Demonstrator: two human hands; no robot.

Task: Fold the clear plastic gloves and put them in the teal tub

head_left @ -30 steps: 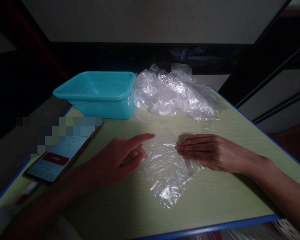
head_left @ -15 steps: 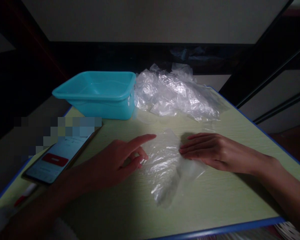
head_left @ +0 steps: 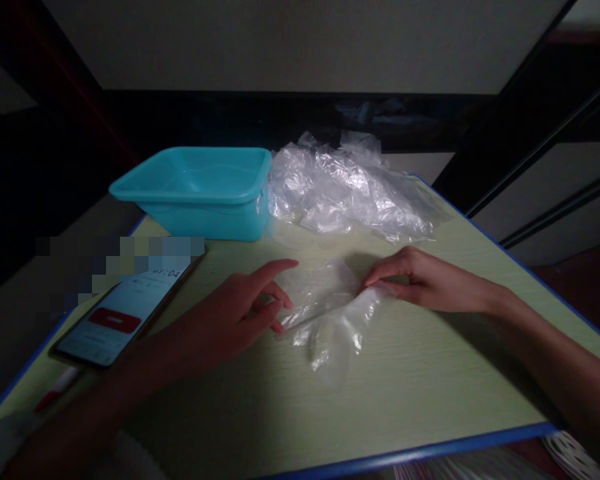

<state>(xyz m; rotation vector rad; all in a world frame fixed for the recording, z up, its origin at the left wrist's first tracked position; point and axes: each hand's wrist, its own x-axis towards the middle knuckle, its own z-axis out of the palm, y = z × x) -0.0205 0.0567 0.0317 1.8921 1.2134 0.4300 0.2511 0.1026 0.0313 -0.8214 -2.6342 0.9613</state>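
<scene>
Table [head_left: 430, 387] pale, blue-edged. Left hand [head_left: 247, 307] pinches film [head_left: 335, 333] at one side, right hand [head_left: 420, 280] opposite; creased between. Tub [head_left: 205, 220], plastic heap [head_left: 350, 190] beyond.

A thin, wrinkled piece of clear plastic film [head_left: 330, 327] lies partly lifted on the pale table [head_left: 430, 387], between five and six o'clock from the view's centre. A raised crease crosses it from about eight to two o'clock, with a crumpled, glossy flap toward six and a flatter part toward twelve.
</scene>
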